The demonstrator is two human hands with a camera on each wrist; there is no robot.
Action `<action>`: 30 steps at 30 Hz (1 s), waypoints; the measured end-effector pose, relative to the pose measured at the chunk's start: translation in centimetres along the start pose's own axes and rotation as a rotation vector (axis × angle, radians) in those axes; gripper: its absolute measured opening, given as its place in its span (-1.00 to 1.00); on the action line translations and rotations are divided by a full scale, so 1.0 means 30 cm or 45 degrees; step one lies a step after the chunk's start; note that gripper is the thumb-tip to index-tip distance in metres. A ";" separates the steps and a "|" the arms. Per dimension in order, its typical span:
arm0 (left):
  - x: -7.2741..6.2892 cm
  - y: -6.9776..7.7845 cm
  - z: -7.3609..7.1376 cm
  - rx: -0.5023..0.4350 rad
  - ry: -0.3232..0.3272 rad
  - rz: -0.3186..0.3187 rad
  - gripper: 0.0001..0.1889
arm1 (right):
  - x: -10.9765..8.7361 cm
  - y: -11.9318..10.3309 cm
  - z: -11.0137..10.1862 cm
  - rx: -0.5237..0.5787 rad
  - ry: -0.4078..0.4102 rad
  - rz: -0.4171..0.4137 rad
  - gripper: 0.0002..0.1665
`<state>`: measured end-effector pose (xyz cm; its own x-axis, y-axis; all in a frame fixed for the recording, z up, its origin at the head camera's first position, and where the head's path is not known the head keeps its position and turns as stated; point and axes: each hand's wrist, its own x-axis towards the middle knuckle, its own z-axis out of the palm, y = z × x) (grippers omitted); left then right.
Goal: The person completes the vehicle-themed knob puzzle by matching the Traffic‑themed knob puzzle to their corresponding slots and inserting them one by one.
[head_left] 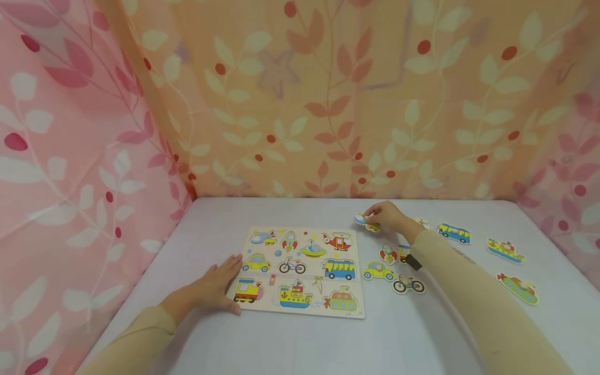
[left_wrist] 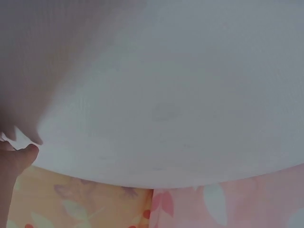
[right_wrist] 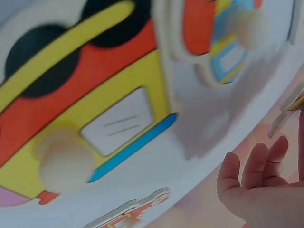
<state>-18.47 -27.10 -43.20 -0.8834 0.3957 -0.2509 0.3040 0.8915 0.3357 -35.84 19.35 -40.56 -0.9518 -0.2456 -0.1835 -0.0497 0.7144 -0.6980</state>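
In the head view, the left hand point(head_left: 217, 284) lay on the white table point(head_left: 211, 349), thumb spread from the fingers, its fingertips at the left edge of the puzzle board point(head_left: 270, 303). The left wrist camera left the board out entirely, giving mostly bare tabletop, the thumb and some dim fingertips at the border. The board bore ten printed vehicles. Just beyond its upper right corner, the right hand point(head_left: 390, 216) pinched what was probably the airplane piece point(head_left: 359, 219), though the fingers hid part of it, clear of the board. The right wrist view caught only a sliver of that piece, but showed the other fingers bent inward beside it. Next came the car piece point(head_left: 377, 271), the rocket piece point(head_left: 388, 254), the train piece point(head_left: 403, 254) and the bicycle piece point(head_left: 409, 285). The sleeve partly covered the train from above, whereas the right wrist camera showed it close, with its round knob point(right_wrist: 66, 166). Farther right lay the helicopter, bus point(head_left: 453, 233), boat point(head_left: 506, 251) and submarine point(head_left: 517, 289) pieces.
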 end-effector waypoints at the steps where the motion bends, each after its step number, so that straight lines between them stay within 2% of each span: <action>1: 0.004 0.000 -0.002 -0.005 -0.005 0.000 0.33 | -0.001 -0.012 0.001 0.011 0.012 -0.013 -0.69; 7: 0.011 -0.018 -0.025 0.003 -0.007 0.007 0.24 | 0.000 -0.067 0.019 0.109 0.034 -0.049 -0.70; 11: 0.012 -0.033 -0.040 0.023 -0.001 0.007 0.17 | -0.003 -0.083 0.040 0.133 0.014 -0.018 -0.69; 21: 0.044 -0.052 -0.053 0.028 -0.063 -0.023 0.12 | -0.011 -0.136 0.087 0.169 0.005 -0.067 -0.70; 27: 0.048 -0.054 -0.064 -0.061 -0.025 -0.021 -0.10 | -0.015 -0.171 0.106 0.174 -0.008 -0.040 -0.70; 30: 0.053 -0.050 -0.064 -0.036 0.022 -0.005 -0.20 | -0.020 -0.181 0.119 0.192 -0.019 -0.058 -0.70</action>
<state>-21.02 -28.24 -42.37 -0.8908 0.3880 -0.2363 0.2906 0.8865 0.3602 -33.91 13.29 -39.14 -0.9451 -0.2859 -0.1584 -0.0460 0.5960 -0.8017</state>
